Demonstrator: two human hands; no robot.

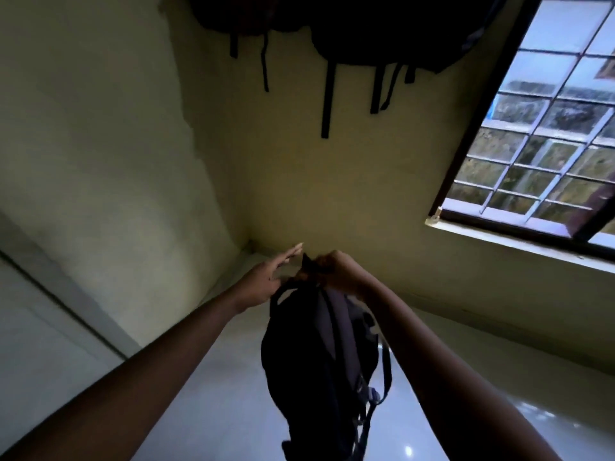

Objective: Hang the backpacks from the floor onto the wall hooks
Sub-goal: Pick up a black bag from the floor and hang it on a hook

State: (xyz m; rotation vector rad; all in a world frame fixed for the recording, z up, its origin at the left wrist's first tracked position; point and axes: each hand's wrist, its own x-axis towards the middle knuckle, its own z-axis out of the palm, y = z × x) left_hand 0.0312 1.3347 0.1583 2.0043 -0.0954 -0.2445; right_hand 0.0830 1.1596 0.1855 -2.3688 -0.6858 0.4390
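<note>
The task is partly done. High on the wall (316, 181), at the top edge of the view, two hung backpacks (382, 31) are side by side, dark, with their straps (327, 101) falling loose down the wall. The hooks themselves are above the frame, so I cannot see how the bags sit on them, or if a free hook remains.

One more backpack (319, 354) is in work now. It is off the floor (216, 394) and hangs in the air in front of the person, below the hung ones and well apart from them. The right hand (336, 269) grips it at the very top, fingers curled around what looks like the carry loop, though the dim light and blur hide the loop itself. The left hand (266, 281) is open, fingers straight and pointing up to the wall, just beside the top of the backpack. I cannot tell if its palm touches the strap there.

So the picking up is finished for this backpack, and the lifting and hooking are left. In my judgement the person must raise it much higher and bring the loop over a hook, probably with the left hand helping to spread the loop.

The part of the floor that shows carries no other bag, but the view is narrow, so I cannot say this backpack is the last. A window (549, 128) is at the right.
</note>
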